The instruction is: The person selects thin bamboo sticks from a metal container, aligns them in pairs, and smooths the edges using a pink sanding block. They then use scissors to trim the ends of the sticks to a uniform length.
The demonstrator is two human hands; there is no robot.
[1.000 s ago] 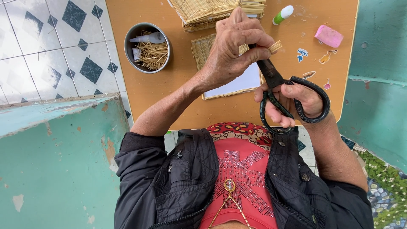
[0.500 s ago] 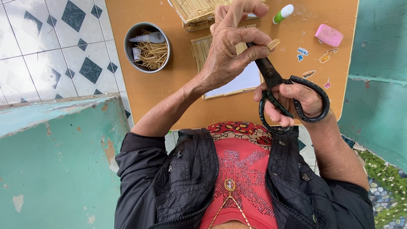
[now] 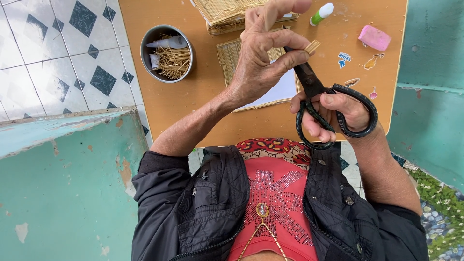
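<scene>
The left hand (image 3: 261,63) is pinching a small bundle of straws (image 3: 311,47) between thumb and fingers, above the orange tabletop (image 3: 193,96). The right hand (image 3: 338,113) is gripping the loop handles of the black scissors (image 3: 319,96), whose blades are pointing up toward the bundle. A metal bowl (image 3: 166,53) of straw scraps is sitting to the left; a woven straw mat (image 3: 232,55) is lying beneath both hands.
</scene>
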